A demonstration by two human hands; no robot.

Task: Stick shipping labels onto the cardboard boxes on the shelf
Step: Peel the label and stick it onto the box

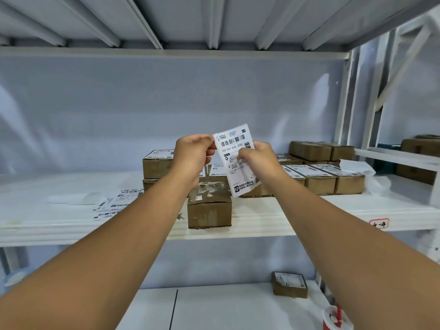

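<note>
- Shelf: white, flat board with a rounded near edge. You have bare board to the left and along the near edge on the right.
- Labelled boxes: brown cardboard, rectangular, in a tight row on the right of the shelf, more behind them. Each has a white label on top.
- Stacked boxes: two, far left of centre, the top one labelled.
- Plain box: creased brown cardboard with clear tape on top, at the near edge, centre. It stands apart from the row.
- Your left hand: pinches the shipping label's top left corner.
- Your right hand: pinches its right edge.
- Shipping label: white paper with barcodes, slightly curled, held in the air above the plain box.
- Loose labels: flat sheets overlapping on the left of the shelf.
- Small box: labelled, on the lower shelf, right.
</note>
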